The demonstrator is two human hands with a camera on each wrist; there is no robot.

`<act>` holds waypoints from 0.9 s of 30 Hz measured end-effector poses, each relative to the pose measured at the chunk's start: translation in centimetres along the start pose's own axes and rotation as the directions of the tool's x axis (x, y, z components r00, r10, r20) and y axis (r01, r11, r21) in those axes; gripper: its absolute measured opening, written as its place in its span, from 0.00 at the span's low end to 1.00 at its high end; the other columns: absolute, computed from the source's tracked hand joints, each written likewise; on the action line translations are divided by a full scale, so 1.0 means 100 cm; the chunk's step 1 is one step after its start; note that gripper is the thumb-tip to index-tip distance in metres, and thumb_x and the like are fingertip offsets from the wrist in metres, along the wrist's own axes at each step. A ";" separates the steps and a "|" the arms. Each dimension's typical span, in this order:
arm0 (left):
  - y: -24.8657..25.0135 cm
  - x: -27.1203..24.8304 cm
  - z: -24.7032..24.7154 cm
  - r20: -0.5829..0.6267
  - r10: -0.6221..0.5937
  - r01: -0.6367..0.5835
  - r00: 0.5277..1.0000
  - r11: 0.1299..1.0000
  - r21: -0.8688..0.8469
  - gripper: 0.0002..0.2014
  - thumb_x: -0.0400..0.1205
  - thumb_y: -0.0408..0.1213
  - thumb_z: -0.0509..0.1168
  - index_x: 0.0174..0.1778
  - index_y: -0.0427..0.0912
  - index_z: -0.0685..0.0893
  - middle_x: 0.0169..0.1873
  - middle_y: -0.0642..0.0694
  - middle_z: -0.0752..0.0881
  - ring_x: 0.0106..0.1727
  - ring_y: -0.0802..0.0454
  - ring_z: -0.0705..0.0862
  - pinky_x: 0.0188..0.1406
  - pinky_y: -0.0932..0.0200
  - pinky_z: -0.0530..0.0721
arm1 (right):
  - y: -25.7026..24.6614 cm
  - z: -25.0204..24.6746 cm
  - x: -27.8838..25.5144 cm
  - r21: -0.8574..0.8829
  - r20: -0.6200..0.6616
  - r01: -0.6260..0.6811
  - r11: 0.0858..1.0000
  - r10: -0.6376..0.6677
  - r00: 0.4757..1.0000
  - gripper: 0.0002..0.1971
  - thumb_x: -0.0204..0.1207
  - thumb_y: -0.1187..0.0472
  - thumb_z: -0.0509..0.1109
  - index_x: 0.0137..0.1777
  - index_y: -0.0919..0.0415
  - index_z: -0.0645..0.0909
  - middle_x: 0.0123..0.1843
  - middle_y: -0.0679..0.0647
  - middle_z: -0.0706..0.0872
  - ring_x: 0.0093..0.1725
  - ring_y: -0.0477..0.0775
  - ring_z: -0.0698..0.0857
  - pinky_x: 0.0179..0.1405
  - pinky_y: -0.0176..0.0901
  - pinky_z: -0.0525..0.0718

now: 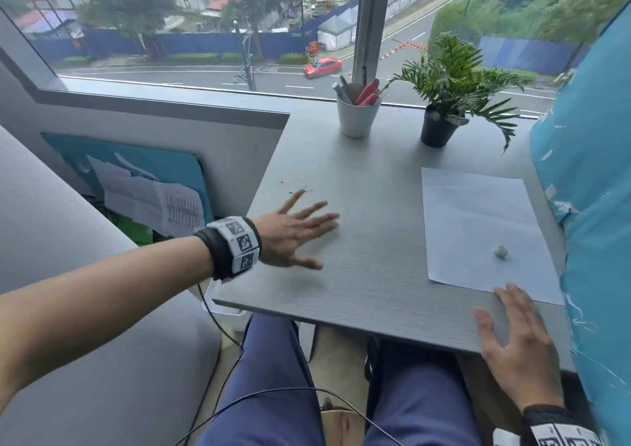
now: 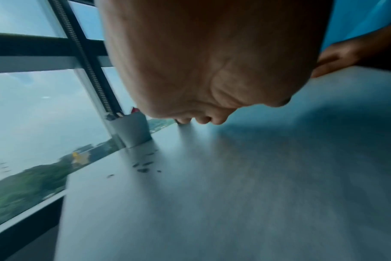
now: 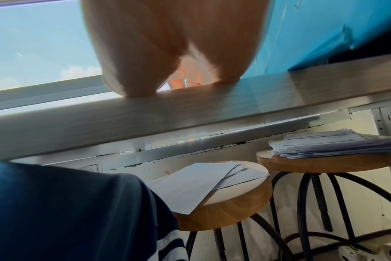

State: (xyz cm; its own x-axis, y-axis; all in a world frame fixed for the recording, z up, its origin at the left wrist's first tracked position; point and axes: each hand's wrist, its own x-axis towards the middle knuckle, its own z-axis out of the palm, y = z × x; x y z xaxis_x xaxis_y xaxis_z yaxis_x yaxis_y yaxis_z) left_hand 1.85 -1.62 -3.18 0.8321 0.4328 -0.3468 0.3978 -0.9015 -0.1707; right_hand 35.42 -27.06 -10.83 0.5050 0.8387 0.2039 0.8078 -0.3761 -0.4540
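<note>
My left hand (image 1: 300,230) hovers flat over the grey desk (image 1: 368,241), fingers spread and straight, holding nothing; a few small dark specks (image 1: 297,189) lie just beyond its fingertips. The same specks (image 2: 143,166) show in the left wrist view beneath the palm (image 2: 201,61). My right hand (image 1: 512,340) lies flat on the desk's near edge, fingers straight, its tips at the near corner of a white sheet of paper (image 1: 478,227). A small grey crumpled lump (image 1: 501,251) sits on that sheet. In the right wrist view the palm (image 3: 167,44) rests on the desk edge (image 3: 190,109).
A white cup of pens and red-handled scissors (image 1: 358,111) and a potted green plant (image 1: 444,104) stand by the window. A blue panel (image 1: 594,172) walls the right side. Under the desk are two wooden stools (image 3: 230,210) carrying papers (image 3: 337,144).
</note>
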 end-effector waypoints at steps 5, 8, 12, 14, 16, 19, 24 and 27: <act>0.018 0.000 0.015 -0.028 0.227 -0.228 0.974 0.972 -0.056 0.40 0.81 0.69 0.36 0.86 0.53 0.35 0.85 0.54 0.37 0.85 0.51 0.31 0.76 0.36 0.22 | -0.001 -0.001 -0.001 -0.007 -0.003 -0.006 1.000 0.006 1.000 0.24 0.80 0.49 0.67 0.73 0.60 0.76 0.80 0.55 0.71 0.80 0.57 0.69 0.76 0.58 0.71; -0.012 0.014 0.015 0.010 0.113 -0.112 0.994 0.992 -0.059 0.38 0.82 0.69 0.35 0.85 0.56 0.32 0.84 0.57 0.34 0.85 0.49 0.32 0.77 0.32 0.25 | -0.002 -0.002 0.000 -0.007 0.013 -0.005 1.000 0.005 1.000 0.26 0.81 0.46 0.64 0.74 0.60 0.76 0.80 0.55 0.71 0.80 0.57 0.69 0.76 0.58 0.70; -0.053 0.021 0.009 0.095 -0.111 0.112 0.989 0.994 -0.004 0.41 0.80 0.71 0.32 0.85 0.53 0.33 0.84 0.54 0.35 0.85 0.50 0.32 0.78 0.33 0.25 | -0.004 -0.003 0.000 -0.005 0.006 0.009 1.000 -0.009 1.000 0.32 0.74 0.43 0.60 0.73 0.61 0.76 0.80 0.56 0.72 0.80 0.57 0.70 0.75 0.56 0.70; -0.063 0.016 0.005 0.103 -0.190 0.191 0.976 0.982 -0.005 0.43 0.79 0.73 0.30 0.86 0.51 0.35 0.85 0.52 0.37 0.84 0.52 0.31 0.78 0.34 0.25 | -0.005 -0.003 0.000 0.000 0.000 0.013 1.000 -0.013 1.000 0.35 0.73 0.39 0.57 0.73 0.61 0.76 0.80 0.56 0.72 0.79 0.57 0.70 0.75 0.55 0.70; -0.068 0.002 0.007 0.031 -0.192 0.194 0.981 0.979 -0.058 0.43 0.79 0.73 0.30 0.86 0.51 0.34 0.86 0.52 0.37 0.84 0.51 0.30 0.78 0.33 0.26 | -0.006 -0.003 0.000 0.000 0.004 0.014 1.000 -0.014 1.000 0.37 0.72 0.36 0.53 0.73 0.60 0.76 0.80 0.56 0.72 0.80 0.57 0.69 0.75 0.54 0.69; -0.065 -0.035 0.018 -0.049 0.017 -0.019 0.999 0.999 -0.042 0.41 0.81 0.72 0.35 0.86 0.53 0.34 0.85 0.54 0.36 0.85 0.52 0.31 0.79 0.33 0.27 | -0.005 -0.002 0.000 -0.002 0.008 0.004 1.000 -0.004 1.000 0.37 0.72 0.36 0.53 0.73 0.61 0.76 0.80 0.56 0.72 0.80 0.57 0.69 0.75 0.55 0.69; -0.057 -0.076 0.044 0.039 0.299 -0.300 0.953 0.953 0.029 0.43 0.81 0.70 0.46 0.87 0.53 0.38 0.86 0.58 0.38 0.86 0.53 0.35 0.81 0.36 0.31 | -0.007 -0.003 0.000 0.001 0.004 0.001 1.000 -0.001 1.000 0.36 0.72 0.37 0.55 0.73 0.60 0.76 0.80 0.55 0.71 0.79 0.58 0.69 0.75 0.57 0.69; -0.075 -0.060 0.048 0.021 0.219 -0.220 0.975 0.975 0.019 0.40 0.83 0.68 0.40 0.86 0.54 0.34 0.85 0.57 0.35 0.85 0.53 0.33 0.82 0.33 0.36 | -0.010 -0.003 -0.001 -0.006 0.001 -0.002 1.000 0.002 1.000 0.37 0.72 0.36 0.53 0.73 0.60 0.76 0.80 0.55 0.72 0.79 0.58 0.69 0.75 0.58 0.69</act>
State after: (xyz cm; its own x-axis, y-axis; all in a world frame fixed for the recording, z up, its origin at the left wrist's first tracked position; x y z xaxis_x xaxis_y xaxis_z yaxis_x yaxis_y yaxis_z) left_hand -8.00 2.56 -4.27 0.8908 0.2246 -0.3951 0.1978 -0.9743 -0.1078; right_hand 34.67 -26.85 -10.15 0.5067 0.8381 0.2019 0.8085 -0.3806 -0.4488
